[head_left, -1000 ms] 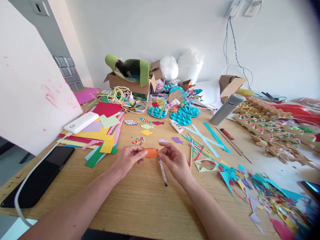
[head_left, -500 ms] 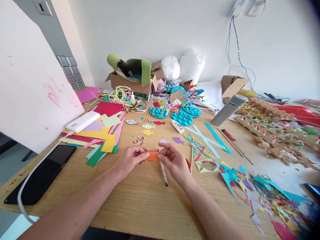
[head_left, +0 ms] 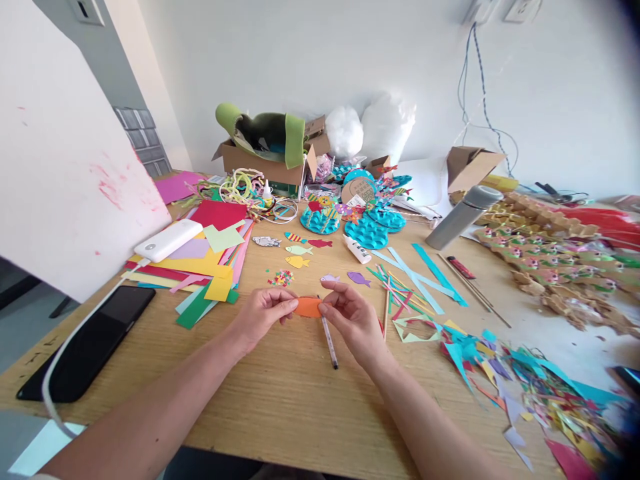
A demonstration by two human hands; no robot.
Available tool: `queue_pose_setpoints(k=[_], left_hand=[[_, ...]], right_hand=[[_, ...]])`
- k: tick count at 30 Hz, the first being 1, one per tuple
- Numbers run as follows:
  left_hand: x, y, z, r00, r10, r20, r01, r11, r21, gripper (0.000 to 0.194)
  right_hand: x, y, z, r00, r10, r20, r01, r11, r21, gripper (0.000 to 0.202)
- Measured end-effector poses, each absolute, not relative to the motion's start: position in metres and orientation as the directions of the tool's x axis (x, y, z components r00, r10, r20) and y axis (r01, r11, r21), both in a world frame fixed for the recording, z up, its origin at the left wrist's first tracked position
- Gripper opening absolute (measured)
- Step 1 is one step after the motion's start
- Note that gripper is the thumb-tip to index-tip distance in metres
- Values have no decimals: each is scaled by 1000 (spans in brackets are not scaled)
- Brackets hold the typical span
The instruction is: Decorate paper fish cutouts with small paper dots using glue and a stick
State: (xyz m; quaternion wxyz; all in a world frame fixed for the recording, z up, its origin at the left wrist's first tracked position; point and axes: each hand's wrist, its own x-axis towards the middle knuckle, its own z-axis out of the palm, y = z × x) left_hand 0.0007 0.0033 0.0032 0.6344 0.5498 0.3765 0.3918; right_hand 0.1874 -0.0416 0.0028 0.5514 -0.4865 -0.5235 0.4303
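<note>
An orange paper piece (head_left: pixel 309 307) is stretched between my two hands above the table. My left hand (head_left: pixel 267 313) pinches its left end, and my right hand (head_left: pixel 350 317) pinches its right end between thumb and finger. Under the right hand lies a pen (head_left: pixel 330 347), its upper part partly covered. Beyond the hands are small paper fish: a yellow one (head_left: pixel 298 262), a pale green one (head_left: pixel 299 251), a red one (head_left: pixel 320 243) and a purple one (head_left: pixel 359 279). A heap of confetti (head_left: pixel 282 278) lies just past my left hand.
Coloured paper sheets (head_left: pixel 217 213), a white power bank (head_left: pixel 169 241) and a black phone (head_left: pixel 90 343) are at left. A glue bottle (head_left: pixel 357 249), grey flask (head_left: pixel 463 217) and blue strips (head_left: pixel 440 275) stand or lie beyond my right hand. Paper scraps (head_left: pixel 540 380) cover the right side.
The camera view has shifted slightly. Both hands keep hold of the orange paper, and a little more of its surface shows between them.
</note>
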Motion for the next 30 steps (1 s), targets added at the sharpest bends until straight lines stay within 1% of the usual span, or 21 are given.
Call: queue_pose_setpoints(k=[7, 11, 13, 15, 17, 19, 22, 25, 26, 28, 30], left_hand=[[0, 5, 3, 363, 929, -71, -116, 121, 986, 37], [-1, 6, 4, 345, 936, -67, -127, 118, 985, 41], [-1, 6, 4, 337, 938, -81, -142, 135, 981, 51], [-1, 6, 5, 341, 935, -99, -159, 161, 974, 61], [-2, 5, 5, 378, 921, -97, -153, 166, 974, 61], [-1, 3, 5, 438, 896, -78, -111, 140, 984, 54], [0, 0, 7, 500, 864, -48, -29, 72, 997, 36], [2, 0, 8, 456, 889, -39, -30, 60, 998, 34], [2, 1, 7, 422, 906, -44, -46, 70, 997, 33], [1, 4, 5, 350, 935, -52, -79, 84, 993, 31], [-1, 7, 2, 292, 955, -49, -100, 81, 992, 29]], right_hand=[[190, -41, 9, 112, 982, 149, -13, 151, -988, 42], [205, -36, 16, 234, 958, 164, -98, 192, -977, 40], [211, -34, 18, 259, 950, 172, -133, 211, -968, 41], [211, -34, 18, 213, 963, 167, -129, 197, -972, 41], [206, -36, 17, 124, 981, 152, -94, 164, -982, 41], [198, -38, 14, 43, 989, 144, -47, 146, -988, 41], [193, -38, 11, -22, 988, 154, 16, 154, -988, 40], [203, -36, 12, -43, 983, 180, 119, 184, -976, 36], [208, -34, 14, -31, 980, 196, 192, 198, -961, 34], [219, -33, 18, 4, 978, 210, 408, 190, -893, 28], [224, -35, 23, -17, 989, 150, 648, 125, -752, 20]])
